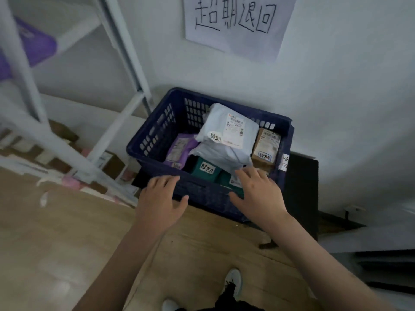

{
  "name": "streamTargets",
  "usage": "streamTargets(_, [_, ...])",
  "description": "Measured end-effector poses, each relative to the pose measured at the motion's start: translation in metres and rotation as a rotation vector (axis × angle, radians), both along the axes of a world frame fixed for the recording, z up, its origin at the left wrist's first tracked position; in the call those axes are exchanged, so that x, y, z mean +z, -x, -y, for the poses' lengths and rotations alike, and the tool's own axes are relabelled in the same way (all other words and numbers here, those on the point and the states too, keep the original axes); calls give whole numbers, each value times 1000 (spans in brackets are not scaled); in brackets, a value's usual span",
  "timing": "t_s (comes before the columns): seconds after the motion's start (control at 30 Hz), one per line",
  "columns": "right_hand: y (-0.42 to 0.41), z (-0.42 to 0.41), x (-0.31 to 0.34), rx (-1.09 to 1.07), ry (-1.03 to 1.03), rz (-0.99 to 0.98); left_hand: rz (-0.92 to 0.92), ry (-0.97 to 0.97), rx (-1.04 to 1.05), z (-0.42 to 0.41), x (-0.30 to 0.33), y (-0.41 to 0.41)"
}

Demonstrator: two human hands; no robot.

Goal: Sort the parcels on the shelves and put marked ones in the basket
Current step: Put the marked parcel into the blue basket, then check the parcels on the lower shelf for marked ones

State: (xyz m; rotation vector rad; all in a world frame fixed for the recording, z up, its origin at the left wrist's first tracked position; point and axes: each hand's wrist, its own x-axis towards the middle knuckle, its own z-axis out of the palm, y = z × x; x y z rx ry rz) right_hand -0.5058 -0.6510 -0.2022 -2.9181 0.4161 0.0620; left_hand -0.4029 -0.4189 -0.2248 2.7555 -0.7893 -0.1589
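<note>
A dark blue plastic basket [157, 133] stands on the floor against the white wall. Inside lie several marked parcels: a grey mailer bag [226, 140] on top, a small brown box [266, 143] at the right, a purple bag [179, 149] at the left and a green packet [205, 169] at the front. My left hand [160, 198] hovers open over the basket's near rim, fingers relaxed. My right hand [257, 190] is open above the near right part, its fingertips at the grey mailer's lower edge. Neither hand holds anything.
A white metal shelf frame [125, 117] stands at the left, with boxes and pink parcels [71, 182] on its lowest level. A handwritten paper sign [235, 21] hangs on the wall above the basket. A black block [302, 189] sits right of the basket. My shoe [233, 281] is on the wooden floor.
</note>
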Motion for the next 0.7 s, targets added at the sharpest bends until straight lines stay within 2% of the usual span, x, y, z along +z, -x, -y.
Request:
streamTargets(0.2, [-18,-115,-6,128,-65,-63,-43,-8,136,-122,2,11])
streamTargets(0.53, [-65,-327,-31,390,-108,-81,16,-58,524,-369,-13,32])
streamTargets(0.7, [-90,-400,-32,526,-90,-101,15,-13,702,-444,-15,44])
